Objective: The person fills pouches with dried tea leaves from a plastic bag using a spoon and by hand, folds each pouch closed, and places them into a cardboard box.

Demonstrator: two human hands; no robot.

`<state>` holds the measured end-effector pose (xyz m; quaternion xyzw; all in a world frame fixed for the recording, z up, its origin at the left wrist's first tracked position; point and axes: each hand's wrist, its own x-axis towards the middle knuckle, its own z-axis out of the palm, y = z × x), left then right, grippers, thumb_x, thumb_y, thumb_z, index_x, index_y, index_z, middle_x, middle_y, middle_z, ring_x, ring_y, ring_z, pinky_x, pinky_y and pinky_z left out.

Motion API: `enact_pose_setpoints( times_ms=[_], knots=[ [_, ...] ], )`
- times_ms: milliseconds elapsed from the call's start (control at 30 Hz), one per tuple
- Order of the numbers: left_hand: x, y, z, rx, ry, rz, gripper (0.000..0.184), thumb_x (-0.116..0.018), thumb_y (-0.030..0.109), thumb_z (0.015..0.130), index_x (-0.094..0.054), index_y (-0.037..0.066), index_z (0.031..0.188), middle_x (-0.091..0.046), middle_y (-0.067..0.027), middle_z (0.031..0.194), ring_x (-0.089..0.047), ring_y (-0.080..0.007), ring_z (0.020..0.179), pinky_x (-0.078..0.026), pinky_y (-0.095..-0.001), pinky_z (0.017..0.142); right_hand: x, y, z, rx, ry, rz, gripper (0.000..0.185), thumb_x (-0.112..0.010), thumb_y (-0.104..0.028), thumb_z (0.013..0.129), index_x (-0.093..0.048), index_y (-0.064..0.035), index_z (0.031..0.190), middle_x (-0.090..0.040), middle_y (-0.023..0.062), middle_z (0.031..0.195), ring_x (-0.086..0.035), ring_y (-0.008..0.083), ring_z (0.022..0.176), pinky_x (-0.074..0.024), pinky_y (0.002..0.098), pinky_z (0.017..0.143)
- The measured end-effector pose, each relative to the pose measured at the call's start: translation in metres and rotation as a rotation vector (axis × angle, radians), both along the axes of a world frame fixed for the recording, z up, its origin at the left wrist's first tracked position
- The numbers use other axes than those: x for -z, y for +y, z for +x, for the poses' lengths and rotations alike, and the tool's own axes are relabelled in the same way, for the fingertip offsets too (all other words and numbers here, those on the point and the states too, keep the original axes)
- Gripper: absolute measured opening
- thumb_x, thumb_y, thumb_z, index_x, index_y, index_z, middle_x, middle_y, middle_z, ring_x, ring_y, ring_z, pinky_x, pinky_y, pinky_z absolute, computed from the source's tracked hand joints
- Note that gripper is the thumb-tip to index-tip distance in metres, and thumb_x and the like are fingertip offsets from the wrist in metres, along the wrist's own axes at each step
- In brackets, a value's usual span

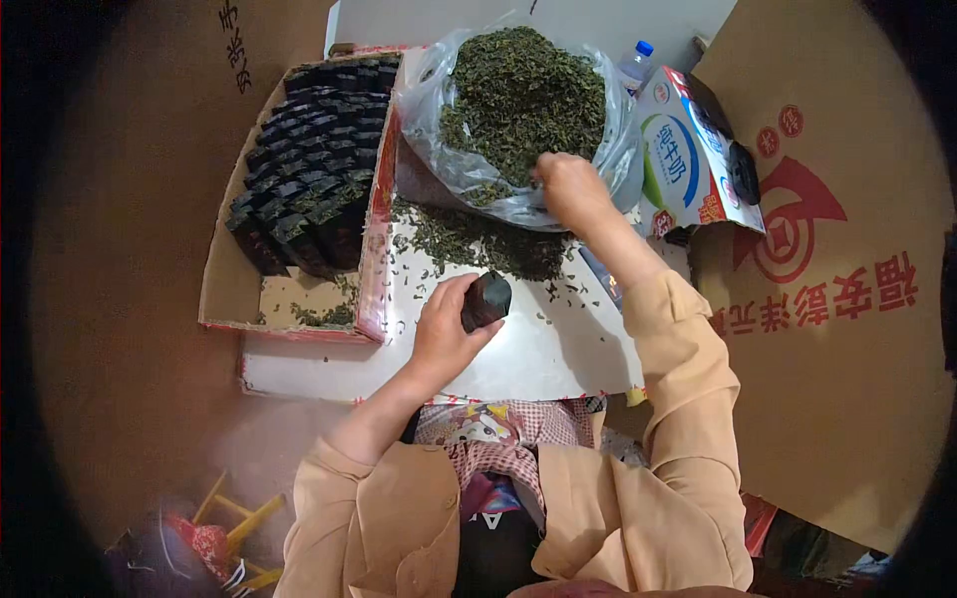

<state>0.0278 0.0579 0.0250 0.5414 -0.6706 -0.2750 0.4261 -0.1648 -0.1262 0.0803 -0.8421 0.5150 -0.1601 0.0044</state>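
Note:
A small black packet (486,302) is held over the white tabletop by my left hand (446,334), its fingers and thumb wrapped round the sides. At the right side of a clear plastic bag (427,125), my right hand (570,187) is closed, fingertips pinched together beside the leaves. What sits between those fingertips is too small to make out. The bag is heaped with dried green tea leaves (528,90). More loose leaves (478,239) lie spilled between the bag and my left hand.
An open cardboard box (374,299) on the left holds rows of filled black packets (319,149) and some loose leaves. A milk carton box (688,149) and a blue-capped bottle (636,65) stand right of the bag. Large cardboard panels (827,349) flank the white table (309,364).

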Motion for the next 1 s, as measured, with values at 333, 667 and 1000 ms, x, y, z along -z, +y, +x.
enact_pose_setpoints(
  times_ms=[333, 667, 1000],
  knots=[
    [0.000, -0.003, 0.001, 0.018, -0.001, 0.082, 0.066, -0.079, 0.017, 0.069, -0.048, -0.002, 0.123, -0.053, -0.0180, 0.116, -0.056, -0.0300, 0.106, -0.045, -0.0351, 0.093, 0.039, -0.033, 0.023, 0.271, -0.677, 0.278, 0.014, -0.060, -0.015, 0.086, -0.067, -0.0024, 0.086, -0.067, 0.0107, 0.075, -0.064, 0.0191, 0.064, -0.0509, 0.0320, 0.060],
    [-0.003, -0.013, 0.002, -0.006, -0.007, 0.141, 0.067, -0.079, 0.019, 0.069, -0.047, -0.002, 0.124, -0.053, -0.0191, 0.116, -0.055, -0.0327, 0.108, -0.044, -0.0379, 0.093, 0.003, 0.008, -0.001, 0.272, -1.082, 0.447, 0.016, -0.053, -0.012, 0.094, -0.064, -0.0008, 0.093, -0.064, 0.0040, 0.081, -0.058, 0.0102, 0.066, -0.0496, 0.0236, 0.061],
    [0.002, -0.023, 0.001, 0.015, -0.029, 0.206, 0.069, -0.079, 0.018, 0.069, -0.046, -0.004, 0.125, -0.053, -0.0200, 0.118, -0.054, -0.0327, 0.110, -0.043, -0.0362, 0.095, -0.012, 0.084, -0.050, 0.137, -1.153, 0.589, 0.017, -0.053, -0.015, 0.095, -0.061, -0.0004, 0.092, -0.063, 0.0046, 0.083, -0.057, 0.0095, 0.071, -0.0485, 0.0243, 0.068]
  ],
)
